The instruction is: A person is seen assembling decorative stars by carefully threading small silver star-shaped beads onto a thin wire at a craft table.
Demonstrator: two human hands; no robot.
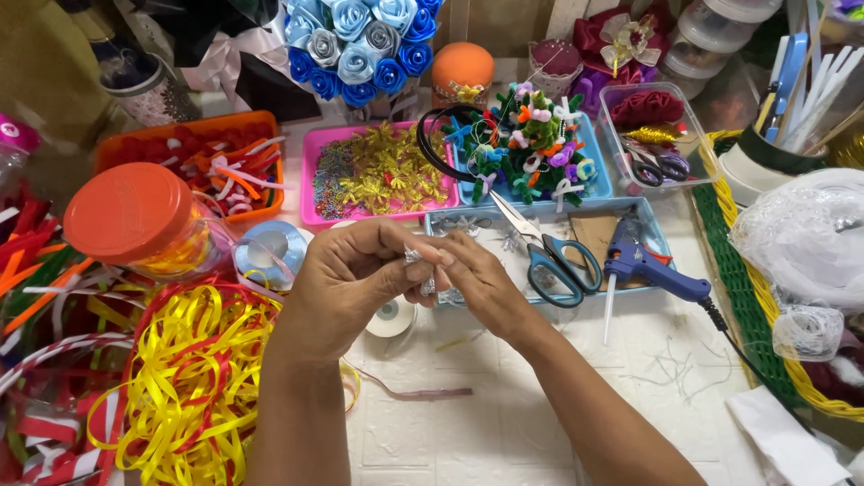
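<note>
Silver ribbon piece (416, 258) — both hands (409, 279) pinching.

An orange-lidded jar (133, 216) is seen at nine o'clock on the desk (504, 423). Yellow and red ribbons (184, 378) are heaped at seven o'clock. Scissors (549, 252) and a blue glue gun (643, 265) are laid at two o'clock.

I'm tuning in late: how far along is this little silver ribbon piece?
Done: a tray of finished gold bows sits behind. In hand: left hand and right hand pinch a small silver ribbon piece between fingertips; its shape is too hidden to judge. Left: scissors and the blue glue gun lie untouched in the tray.
</note>
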